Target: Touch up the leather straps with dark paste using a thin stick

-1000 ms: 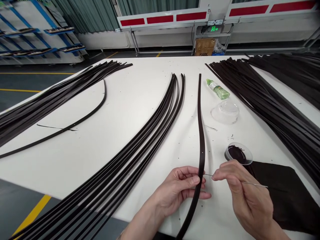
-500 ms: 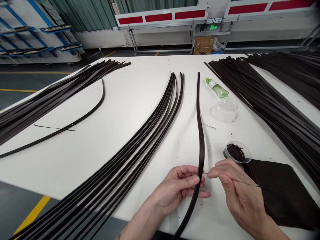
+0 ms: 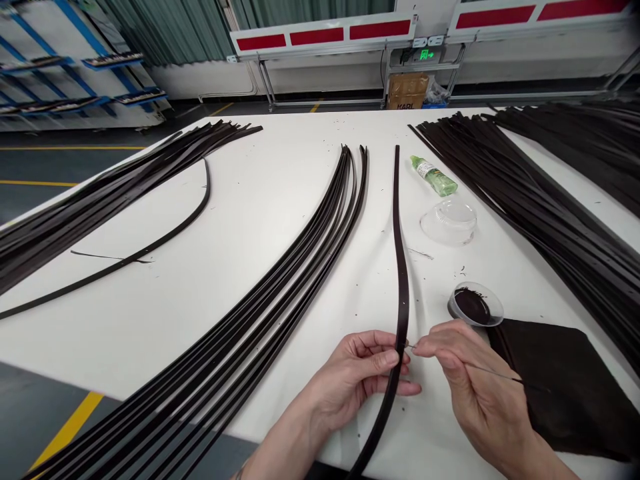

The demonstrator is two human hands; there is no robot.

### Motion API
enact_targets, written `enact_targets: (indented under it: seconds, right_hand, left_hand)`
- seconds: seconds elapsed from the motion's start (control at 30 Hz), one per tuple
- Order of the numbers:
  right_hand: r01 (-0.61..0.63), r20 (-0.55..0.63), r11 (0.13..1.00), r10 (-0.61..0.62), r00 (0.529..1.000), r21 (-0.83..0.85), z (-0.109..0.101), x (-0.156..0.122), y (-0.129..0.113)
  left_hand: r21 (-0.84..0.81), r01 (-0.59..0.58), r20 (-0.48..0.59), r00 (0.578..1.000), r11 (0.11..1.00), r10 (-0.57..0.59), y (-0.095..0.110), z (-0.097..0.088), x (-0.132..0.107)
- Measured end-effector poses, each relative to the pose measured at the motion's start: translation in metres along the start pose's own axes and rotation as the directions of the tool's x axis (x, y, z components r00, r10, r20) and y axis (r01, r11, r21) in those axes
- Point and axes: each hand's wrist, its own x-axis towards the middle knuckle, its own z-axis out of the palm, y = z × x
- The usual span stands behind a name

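Observation:
A single dark leather strap (image 3: 399,267) runs from the far middle of the white table (image 3: 280,220) toward me. My left hand (image 3: 363,377) pinches this strap on edge near the table's front. My right hand (image 3: 470,387) pinches a thin metal needle tool (image 3: 493,372), whose tip touches the strap's right side by my left fingers. A small clear cup of dark dye (image 3: 475,305) stands just beyond my right hand. A dark cloth (image 3: 560,380) lies under and to the right of that hand.
A fanned group of several dark straps (image 3: 280,293) lies left of the held one. More strap piles lie at the far left (image 3: 100,200) and along the right (image 3: 540,213). A green bottle (image 3: 433,176) and an empty clear cup (image 3: 449,221) rest beyond the dye cup.
The needle tool's tip has moved slightly left, in to the strap's side. My left hand and the strap have stayed almost still.

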Motion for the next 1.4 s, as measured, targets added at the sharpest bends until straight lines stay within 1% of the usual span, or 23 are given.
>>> enact_targets:
  seconds: [0.13,0.17,0.23,0.27,0.3,0.33,0.37,0.43,0.53,0.6,0.63,0.73,0.8,0.87,0.9,0.97,1.0,1.07,1.1,1.17,1.23,1.3,1.4]
  right_hand:
    - [-0.062,0.024,0.998,0.062,0.998,0.024,-0.002,-0.005,-0.001]
    - [-0.088,0.014,0.995,0.088,0.996,0.038,-0.003,-0.008,-0.001]
    - [-0.178,-0.081,0.981,0.183,0.980,0.073,-0.004,-0.014,0.000]
    - [-0.245,-0.144,0.964,0.258,0.955,0.099,-0.003,-0.016,0.000]
    - [-0.318,-0.201,0.939,0.339,0.919,0.131,-0.002,-0.018,0.000]
    - [-0.394,-0.228,0.904,0.424,0.877,0.167,-0.001,-0.018,0.000]
    - [-0.459,-0.227,0.864,0.499,0.837,0.205,0.001,-0.018,0.000]
    - [-0.555,-0.154,0.784,0.607,0.779,0.279,0.006,-0.014,0.000]
    - [-0.626,-0.046,0.693,0.683,0.729,0.357,0.012,-0.005,0.002]
    - [-0.643,-0.044,0.670,0.704,0.708,0.372,0.013,0.004,0.005]
    - [-0.637,-0.070,0.672,0.707,0.704,0.377,0.011,0.010,0.008]
    - [-0.601,-0.150,0.695,0.694,0.704,0.395,0.005,0.028,0.016]
    - [-0.592,-0.136,0.705,0.680,0.720,0.390,-0.001,0.036,0.021]
    - [-0.592,-0.102,0.723,0.660,0.744,0.356,-0.009,0.038,0.025]
    - [-0.582,-0.105,0.741,0.643,0.758,0.335,-0.014,0.037,0.027]
    - [-0.556,-0.155,0.780,0.611,0.777,0.285,-0.027,0.031,0.032]
    - [-0.552,-0.193,0.797,0.598,0.778,0.245,-0.035,0.027,0.036]
    - [-0.561,-0.256,0.820,0.570,0.781,0.113,-0.052,0.020,0.043]
    - [-0.567,-0.267,0.823,0.554,0.789,0.030,-0.060,0.017,0.047]
    - [-0.557,-0.253,0.820,0.516,0.819,-0.133,-0.071,0.014,0.053]
    - [-0.511,-0.211,0.822,0.469,0.858,-0.252,-0.075,0.014,0.057]
    - [-0.444,-0.169,0.821,0.411,0.896,-0.358,-0.072,0.013,0.060]
    - [-0.355,-0.112,0.824,0.342,0.933,-0.442,-0.065,0.011,0.064]
  left_hand:
    - [0.005,-0.008,-0.007,1.000,1.000,0.008,0.000,0.000,0.000]
    - [0.003,-0.007,-0.008,1.000,1.000,0.007,0.000,0.000,0.000]
    - [0.003,-0.004,-0.008,1.000,1.000,0.004,0.000,0.000,0.000]
    - [0.002,-0.004,-0.009,1.000,1.000,0.004,0.000,0.000,0.000]
    - [0.002,-0.005,-0.009,1.000,1.000,0.005,0.000,0.000,0.000]
    - [0.004,-0.006,-0.008,1.000,1.000,0.006,0.000,0.000,0.000]
    - [0.004,-0.007,-0.004,1.000,1.000,0.007,0.000,-0.001,0.000]
    - [0.008,-0.006,0.001,1.000,1.000,0.006,0.000,-0.001,0.000]
    - [0.012,-0.003,0.010,1.000,1.000,0.003,-0.001,-0.002,-0.001]
    - [0.009,-0.004,0.015,1.000,1.000,0.004,-0.001,-0.002,-0.001]
    - [0.006,-0.002,0.018,1.000,1.000,0.002,-0.001,-0.001,-0.002]
    - [-0.005,0.011,0.012,1.000,1.000,-0.011,-0.001,0.000,-0.003]
    - [-0.011,0.015,-0.005,1.000,1.000,-0.015,0.000,0.000,-0.004]
    - [-0.010,0.017,-0.016,1.000,1.000,-0.018,0.001,0.001,-0.004]
    - [-0.005,0.020,-0.019,1.000,1.000,-0.020,0.002,0.002,-0.004]
    - [0.008,0.020,-0.034,0.999,1.000,-0.020,0.004,0.003,-0.004]
    - [0.015,0.022,-0.044,0.999,1.000,-0.022,0.005,0.004,-0.004]
    - [0.023,0.028,-0.075,0.997,0.999,-0.026,0.006,0.006,-0.005]
    - [0.026,0.034,-0.094,0.995,0.999,-0.031,0.007,0.006,-0.005]
    - [0.037,0.050,-0.135,0.990,0.998,-0.045,0.007,0.004,-0.005]
    - [0.052,0.058,-0.172,0.984,0.997,-0.049,0.006,0.001,-0.004]
    - [0.067,0.069,-0.188,0.981,0.995,-0.056,0.005,-0.001,-0.003]
    - [0.079,0.084,-0.190,0.979,0.993,-0.067,0.005,-0.003,-0.003]
